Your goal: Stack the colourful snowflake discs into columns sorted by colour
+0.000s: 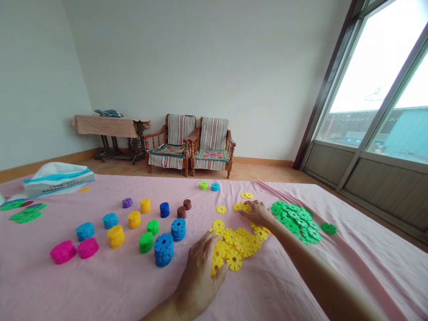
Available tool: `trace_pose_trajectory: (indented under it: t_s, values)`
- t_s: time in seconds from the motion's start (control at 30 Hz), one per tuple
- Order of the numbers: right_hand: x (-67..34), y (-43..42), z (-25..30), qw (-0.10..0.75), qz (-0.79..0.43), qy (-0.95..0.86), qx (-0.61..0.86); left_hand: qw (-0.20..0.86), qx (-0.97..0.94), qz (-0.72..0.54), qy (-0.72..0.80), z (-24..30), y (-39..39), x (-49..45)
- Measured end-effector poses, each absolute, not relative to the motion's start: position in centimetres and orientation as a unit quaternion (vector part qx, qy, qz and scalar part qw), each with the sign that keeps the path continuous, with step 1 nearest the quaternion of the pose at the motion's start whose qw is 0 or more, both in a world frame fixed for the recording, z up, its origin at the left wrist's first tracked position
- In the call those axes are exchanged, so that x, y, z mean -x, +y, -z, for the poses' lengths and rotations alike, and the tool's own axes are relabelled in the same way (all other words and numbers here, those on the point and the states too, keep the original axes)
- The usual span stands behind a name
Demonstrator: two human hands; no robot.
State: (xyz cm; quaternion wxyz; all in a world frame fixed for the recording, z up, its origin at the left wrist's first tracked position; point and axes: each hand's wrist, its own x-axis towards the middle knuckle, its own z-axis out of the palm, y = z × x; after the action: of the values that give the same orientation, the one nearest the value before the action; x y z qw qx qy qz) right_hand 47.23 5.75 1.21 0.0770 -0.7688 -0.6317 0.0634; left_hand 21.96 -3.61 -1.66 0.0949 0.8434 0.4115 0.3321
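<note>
Left hand (200, 276): open, flat on yellow discs (234, 246), nothing gripped.
Right hand (256, 213): open, nothing gripped, near green disc pile (296, 221).

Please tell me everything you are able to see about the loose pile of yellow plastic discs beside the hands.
The loose pile of yellow plastic discs is a low, spread heap of many thin, flower-shaped pieces with notched rims and small openings. They look like matte, opaque plastic. They lie flat or slightly tilted and overlap one another, unlike the nearby stacks, on a pink cloth. The left hand rests against the pile's near side, while the right hand is at its far end, touching a few yellow discs there.
</note>
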Motion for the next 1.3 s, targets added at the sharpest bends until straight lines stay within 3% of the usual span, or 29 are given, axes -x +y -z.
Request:
trace_pose_trajectory:
  t_s: [0.17,0.3,0.43,0.63,0.87,1.0,1.1,1.3]
  values:
    - [-44.2,1.5,-1.7,0.092,-0.088,-0.699,0.704,0.091,-0.843,-0.342,0.406,1.8,-3.6,-21.9]
    - [-44.2,-0.2,-2.3,0.165,-0.132,-0.745,0.633,0.090,-0.842,-0.351,0.399,2.2,-3.4,-21.9]
    - [-47.3,0.1,-1.8,0.184,-0.046,-0.649,0.737,0.090,-0.844,-0.350,0.395,2.1,-3.3,-21.9]
    - [-49.6,-0.4,1.1,0.161,-0.040,-0.610,0.775,0.086,-0.843,-0.360,0.391,1.9,-3.4,-22.0]
    - [-44.9,-3.5,-0.9,0.239,-0.181,-0.699,0.649,0.091,-0.838,-0.371,0.389,2.2,-3.5,-22.0]
    - [-45.3,-0.8,-2.3,0.284,-0.185,-0.703,0.626,0.102,-0.834,-0.373,0.393,2.5,-3.4,-22.1]
    - [-46.8,3.5,-1.8,0.251,-0.082,-0.649,0.714,0.105,-0.832,-0.366,0.404,2.5,-3.6,-22.0]
    - [-48.3,10.7,-0.7,0.205,-0.062,-0.616,0.758,0.106,-0.843,-0.336,0.405,2.5,-3.6,-21.8]
